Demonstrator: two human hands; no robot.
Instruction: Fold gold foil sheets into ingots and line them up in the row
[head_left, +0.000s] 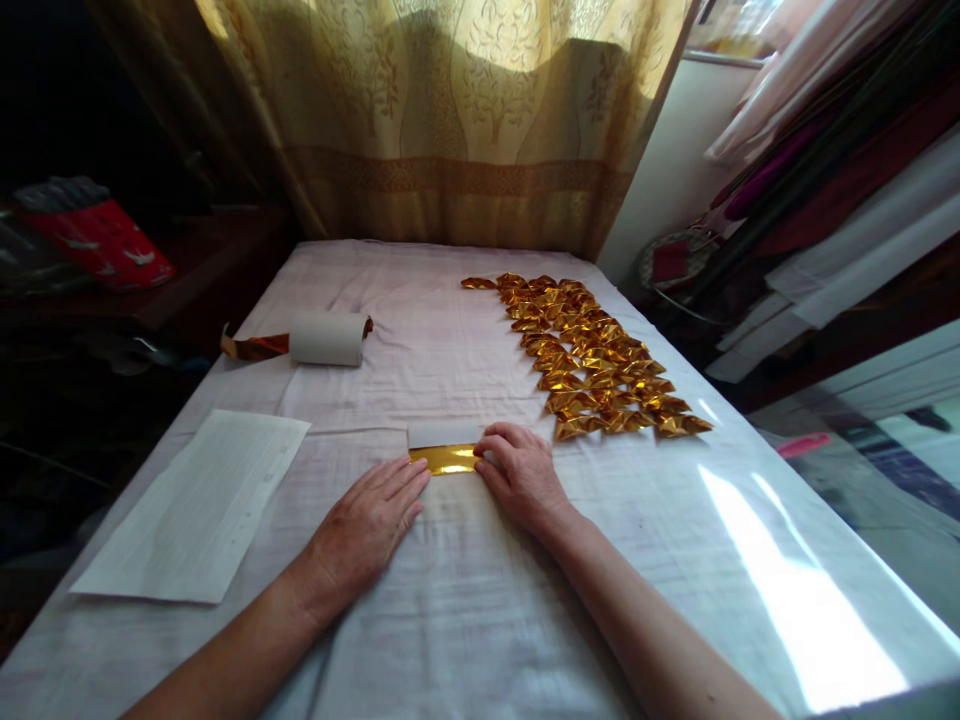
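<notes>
A small strip of gold foil paper (446,458) lies on the white-clothed table (465,600), its white back folded over at the top edge. My left hand (367,525) rests flat with fingers stretched, fingertips touching the strip's left end. My right hand (521,472) has curled fingers pressing down on the strip's right end. A spread of several folded gold paper pieces (592,355) lies in rows on the far right of the table.
A roll of white-backed gold foil (326,338) lies at the left rear. A large white sheet of paper (199,505) sits at the left front. A patterned curtain (450,110) hangs behind. Fabric and shelves (825,180) crowd the right side.
</notes>
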